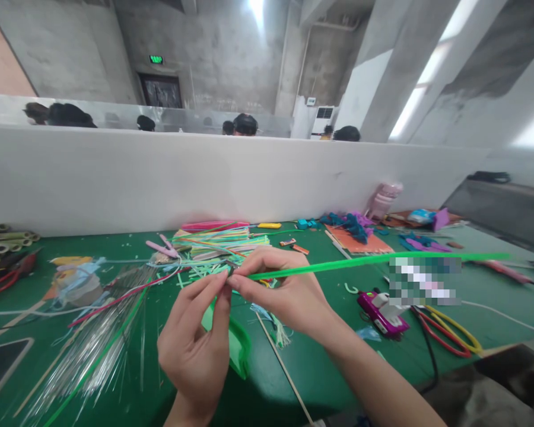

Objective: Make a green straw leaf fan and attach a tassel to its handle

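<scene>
1. Far left, tan bamboo tubes (4, 244) lie piled at the back of the green desk (320, 379), and long, thin, clear strands (115, 332) fan out nearer the middle.
2. Here's the left hand (192, 338): a narrow grip, thumb and forefinger pinching a small dark piece (232, 267), too small to make out.
3. Just below those fingertips, a bent, bright-green band (239, 351) shows, partly hidden by the hand; what holds it, I cannot tell.
4. Right behind the fingers, a heap of pastel-coloured thin strips (222, 240) on the desk.
5. Now the right hand (296, 302), fingertips meeting the left's, its grip narrow too, closed on a long, fuzzy, bright-green strip (360, 261).
6. And that strip runs out rightward from the pinch, past the knuckles, nearly level.
7. Lower right, a purple power strip (385, 317) beside red and yellow looped handles (465, 335).
</scene>
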Tool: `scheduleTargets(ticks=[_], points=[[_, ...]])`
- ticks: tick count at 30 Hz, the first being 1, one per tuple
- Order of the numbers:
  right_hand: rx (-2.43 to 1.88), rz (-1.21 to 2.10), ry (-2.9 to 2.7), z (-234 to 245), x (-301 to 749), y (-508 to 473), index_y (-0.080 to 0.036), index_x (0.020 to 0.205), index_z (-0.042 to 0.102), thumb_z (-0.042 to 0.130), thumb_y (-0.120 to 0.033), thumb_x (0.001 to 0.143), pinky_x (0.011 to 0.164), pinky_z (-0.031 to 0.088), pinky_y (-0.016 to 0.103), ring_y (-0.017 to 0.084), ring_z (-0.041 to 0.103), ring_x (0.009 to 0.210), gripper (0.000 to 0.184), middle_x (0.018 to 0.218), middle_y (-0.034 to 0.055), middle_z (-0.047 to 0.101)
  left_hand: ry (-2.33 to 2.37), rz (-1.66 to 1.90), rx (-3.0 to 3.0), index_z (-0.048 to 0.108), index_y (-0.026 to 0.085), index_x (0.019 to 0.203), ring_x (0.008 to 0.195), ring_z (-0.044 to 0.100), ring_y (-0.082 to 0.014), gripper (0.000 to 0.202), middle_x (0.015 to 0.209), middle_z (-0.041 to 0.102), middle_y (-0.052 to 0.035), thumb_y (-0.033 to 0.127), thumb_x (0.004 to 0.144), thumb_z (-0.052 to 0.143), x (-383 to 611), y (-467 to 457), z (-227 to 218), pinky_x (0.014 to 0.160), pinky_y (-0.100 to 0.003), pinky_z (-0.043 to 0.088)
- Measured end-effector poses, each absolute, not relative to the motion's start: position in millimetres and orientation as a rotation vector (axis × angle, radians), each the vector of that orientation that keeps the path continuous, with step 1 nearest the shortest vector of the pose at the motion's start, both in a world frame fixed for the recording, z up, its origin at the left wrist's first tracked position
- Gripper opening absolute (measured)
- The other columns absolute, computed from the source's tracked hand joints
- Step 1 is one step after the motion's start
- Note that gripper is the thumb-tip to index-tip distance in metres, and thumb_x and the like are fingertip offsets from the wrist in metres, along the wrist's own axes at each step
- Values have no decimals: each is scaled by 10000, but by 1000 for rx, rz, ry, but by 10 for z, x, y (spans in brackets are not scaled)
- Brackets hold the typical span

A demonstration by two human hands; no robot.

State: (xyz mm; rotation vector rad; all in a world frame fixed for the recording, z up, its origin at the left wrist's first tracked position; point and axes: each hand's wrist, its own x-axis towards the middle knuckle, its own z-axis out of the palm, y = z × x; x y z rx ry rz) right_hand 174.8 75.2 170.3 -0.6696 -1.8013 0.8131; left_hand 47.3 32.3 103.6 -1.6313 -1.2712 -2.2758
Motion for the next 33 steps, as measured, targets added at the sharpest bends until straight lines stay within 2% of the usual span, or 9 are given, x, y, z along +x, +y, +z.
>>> scheduleTargets(ticks=[3, 8, 13, 16, 21, 23, 26, 29, 33], points=[[-619, 831, -1819, 1717, 1742, 763, -189, 784, 772, 808, -206, 792, 660, 504, 263, 139, 659, 706, 40, 746, 9, 741, -1262, -2233, -1639, 750, 260, 1101, 900, 689, -161, 340, 999, 739, -15, 52, 834, 715, 430, 353, 1029, 777, -286, 555], [-646, 835, -1800, 1732, 1734, 760, -204, 774, 764, 804, -239, 801, 651, 488, 272, 145, 642, 724, 60, 756, 7, 725, -1377, -2238, -1682, 712, 223, 1053, 913, 654, -159, 209, 996, 688, -24, 116, 878, 673, 400, 381, 1015, 808, -282, 536], [-674, 1166, -1632, 1653, 1674, 797, -199, 704, 707, 848, -330, 732, 595, 484, 263, 140, 622, 694, 194, 730, -3, 692, -1439, -2277, -1732, 664, 232, 1068, 883, 635, -124, 171, 988, 658, -10, 149, 929, 611, 429, 364, 1041, 802, -223, 517], [-687, 1273, -1559, 1600, 1640, 828, -199, 716, 697, 888, -321, 674, 613, 502, 262, 137, 623, 711, 231, 747, -11, 684, -1496, -2322, -1714, 649, 234, 1044, 828, 642, -106, 128, 944, 658, 3, 175, 945, 595, 449, 345, 1083, 746, -184, 518], [-696, 1173, -1581, 1595, 1631, 822, -199, 705, 675, 868, -286, 697, 654, 501, 264, 126, 618, 712, 211, 724, -24, 664, -1568, -2612, -1823, 647, 244, 1052, 827, 655, -97, 106, 943, 679, 13, 237, 948, 627, 426, 331, 1138, 741, -157, 518], [-685, 1144, -1600, 1624, 1643, 808, -201, 716, 679, 859, -279, 708, 622, 492, 251, 122, 617, 693, 196, 721, -26, 659, -1563, -2743, -1923, 646, 251, 1073, 905, 658, -105, 120, 1005, 685, 5, 261, 955, 628, 388, 325, 1146, 796, -161, 516], [-654, 1079, -1664, 1685, 1673, 794, -231, 846, 739, 855, -253, 721, 629, 518, 249, 135, 647, 757, 172, 824, -14, 702, -1541, -2849, -2096, 647, 259, 1086, 1029, 650, -127, 124, 1091, 690, -6, 282, 968, 617, 317, 315, 1157, 834, -166, 508], [-613, 879, -1794, 1738, 1704, 785, -275, 916, 795, 839, -221, 761, 742, 556, 282, 153, 674, 859, 170, 904, 1, 726, -1547, -2905, -2255, 650, 266, 1124, 1054, 645, -145, 160, 1145, 690, -12, 295, 971, 613, 261, 320, 1197, 858, -199, 516], [-569, 557, -1856, 1753, 1730, 769, -267, 889, 814, 824, -182, 783, 787, 573, 299, 151, 686, 834, 136, 890, 12, 714, -1639, -2921, -2319, 673, 258, 1153, 1069, 646, -166, 210, 1135, 705, -20, 321, 956, 636, 235, 348, 1292, 913, -245, 523]])
